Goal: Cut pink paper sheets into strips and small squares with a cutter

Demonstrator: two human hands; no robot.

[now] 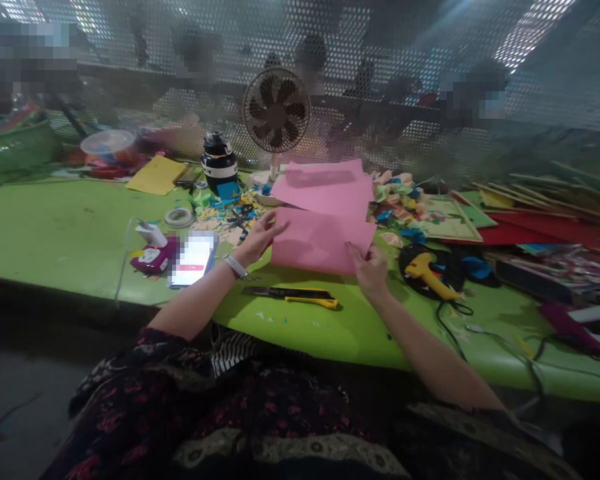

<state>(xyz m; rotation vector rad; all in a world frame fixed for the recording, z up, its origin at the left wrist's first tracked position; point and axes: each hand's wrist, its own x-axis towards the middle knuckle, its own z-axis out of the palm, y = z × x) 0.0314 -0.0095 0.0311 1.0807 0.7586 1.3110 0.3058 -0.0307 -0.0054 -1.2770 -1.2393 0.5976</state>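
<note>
A pink sheet of paper [315, 240] is held between my two hands above the green table. My left hand [260, 237] grips its left edge, and my right hand [370, 267] pinches the lower right corner with the thumb on top. Behind it lie more pink sheets [325, 183], partly covered by the held one. A yellow and black utility knife [300, 295] rests on the table just below the paper. To the right of my right hand is a yellow hot glue gun [430, 275] on a dark round base.
A small fan [277, 113] and a black bottle [220, 163] stand at the back. Paper scraps [230, 217] and a tape roll [179, 217] lie left, near a phone [194, 260]. Cables and red sheets [530, 228] spread on the right of the green table [80, 227].
</note>
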